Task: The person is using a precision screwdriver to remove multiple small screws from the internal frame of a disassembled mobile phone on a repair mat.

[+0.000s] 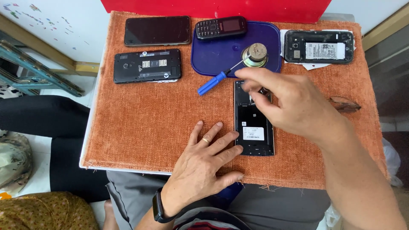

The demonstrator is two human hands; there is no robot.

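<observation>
Near edge, left hand (pixel 204 164): flat on the orange cloth (pixel 145 123), grip released, fingertips touching the opened phone (pixel 254 127) at its lower left.
Right hand (pixel 294 106): above the phone's upper half, fingers pinched; contents cannot be told.
Opened phone: back cover off, black, white label, lengthwise on the worktop.
Beyond: blue screwdriver (pixel 217 79), tip on blue lid (pixel 236 49) beside a small speaker (pixel 256 54).
Far: three more phones.

The left hand (pixel 204 164) lay flat on the orange woven cloth (pixel 145 123) over the tabletop, fingertips touching the open black phone with its back off (pixel 254 127). The right hand (pixel 294 104) hovered over that phone's top, fingers pinched. A blue-handled screwdriver (pixel 217 79) lay just beside it.
</observation>
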